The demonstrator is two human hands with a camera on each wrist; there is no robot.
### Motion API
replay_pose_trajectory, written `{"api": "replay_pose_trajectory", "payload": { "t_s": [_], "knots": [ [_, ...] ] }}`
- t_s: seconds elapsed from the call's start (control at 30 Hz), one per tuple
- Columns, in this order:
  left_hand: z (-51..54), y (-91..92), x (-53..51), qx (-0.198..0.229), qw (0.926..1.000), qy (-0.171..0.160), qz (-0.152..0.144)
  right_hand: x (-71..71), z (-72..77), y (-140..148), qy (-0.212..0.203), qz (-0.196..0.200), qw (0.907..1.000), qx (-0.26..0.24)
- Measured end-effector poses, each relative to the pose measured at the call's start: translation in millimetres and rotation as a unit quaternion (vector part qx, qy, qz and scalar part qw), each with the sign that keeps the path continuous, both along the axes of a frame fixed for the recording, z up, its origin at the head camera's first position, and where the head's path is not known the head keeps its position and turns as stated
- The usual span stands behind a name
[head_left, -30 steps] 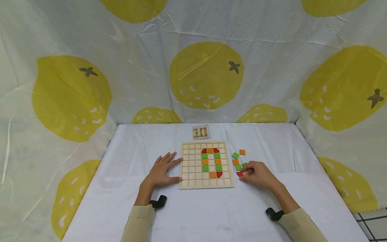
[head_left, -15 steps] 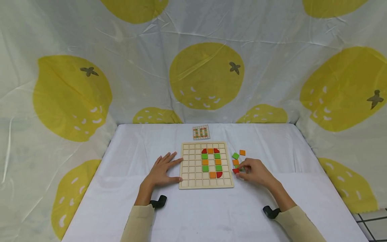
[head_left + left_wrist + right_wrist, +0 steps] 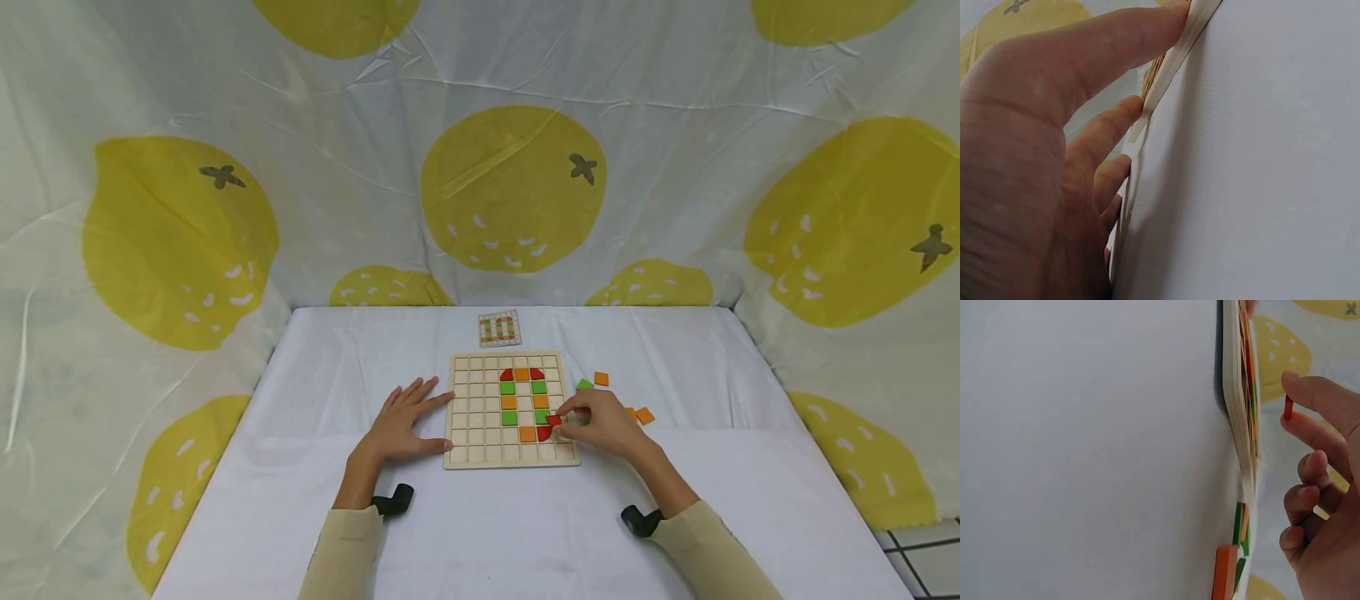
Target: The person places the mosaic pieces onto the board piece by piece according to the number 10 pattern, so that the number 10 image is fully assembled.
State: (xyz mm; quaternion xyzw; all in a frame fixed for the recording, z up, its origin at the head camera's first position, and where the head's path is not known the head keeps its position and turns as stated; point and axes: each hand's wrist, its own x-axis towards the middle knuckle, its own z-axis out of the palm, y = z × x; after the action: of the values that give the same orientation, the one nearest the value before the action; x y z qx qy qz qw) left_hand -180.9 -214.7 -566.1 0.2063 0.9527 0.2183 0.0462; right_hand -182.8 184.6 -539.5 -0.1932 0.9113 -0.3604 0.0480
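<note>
Pinching hand: right hand (image 3: 603, 423), thumb and forefinger gripping a red tile (image 3: 1288, 407) at their tips; the other three fingers loosely curled, per right wrist view.
Red tile: over the right side of the wooden board (image 3: 476, 408), near a red corner piece (image 3: 544, 433) and a green square (image 3: 541, 415); raised off the board, per right wrist view.
Spread hand: left hand (image 3: 401, 425), fingers straight and fanned, gripping nothing; thumb and forefinger tips touching the board's left edge.
Board: pale, square grid, raised rim; lying flat on a white tablecloth (image 3: 480, 533).
Pieces on grid: rounded red piece (image 3: 506, 375) top left, its match top right, orange square (image 3: 522, 374) between; green, orange, green down each side; bottom orange square (image 3: 528, 434) beside the red corner piece.
Card: small gridded card (image 3: 499, 328) behind the board, a little apart, printed in colours, slightly turned.
Loose tiles: right of the board, an orange tile (image 3: 602, 378) near a partly hidden green tile (image 3: 584, 384); second orange tile (image 3: 645, 416) beyond the right hand.
Wrists: black device on the left (image 3: 395, 500), another on the right (image 3: 641, 521); beige sleeves (image 3: 341, 550).
Backdrop: pale curtain (image 3: 360, 183), big yellow fruit print.
</note>
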Motion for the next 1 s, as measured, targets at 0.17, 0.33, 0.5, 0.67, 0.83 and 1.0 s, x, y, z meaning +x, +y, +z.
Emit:
{"api": "replay_pose_trajectory", "payload": {
  "t_s": [0.17,0.33,0.5,0.67,0.83,1.0],
  "knots": [
    [-0.1,0.0,0.8,0.004,1.0000,0.002,0.001,-2.4,-0.9,-23.1,0.000,0.016,0.9999,-0.005],
    [-0.5,2.5,0.9,0.005,1.0000,-0.001,-0.002,-1.0,-5.0,-40.4,-0.001,0.028,0.9996,0.003],
    [-1.2,4.5,0.6,-0.004,0.9999,-0.012,-0.002,2.6,-8.2,-49.5,-0.008,0.037,0.9992,0.013],
    [-0.3,3.6,0.0,-0.002,1.0000,-0.004,0.003,3.3,-8.9,-56.9,-0.016,0.046,0.9986,0.017],
    [-0.2,2.8,0.0,-0.005,1.0000,-0.004,0.004,3.4,-11.5,-62.6,-0.015,0.046,0.9986,0.024],
    [-0.3,2.0,0.5,-0.007,0.9999,-0.005,0.006,4.1,-12.6,-65.8,-0.015,0.038,0.9988,0.025]
  ]
}}
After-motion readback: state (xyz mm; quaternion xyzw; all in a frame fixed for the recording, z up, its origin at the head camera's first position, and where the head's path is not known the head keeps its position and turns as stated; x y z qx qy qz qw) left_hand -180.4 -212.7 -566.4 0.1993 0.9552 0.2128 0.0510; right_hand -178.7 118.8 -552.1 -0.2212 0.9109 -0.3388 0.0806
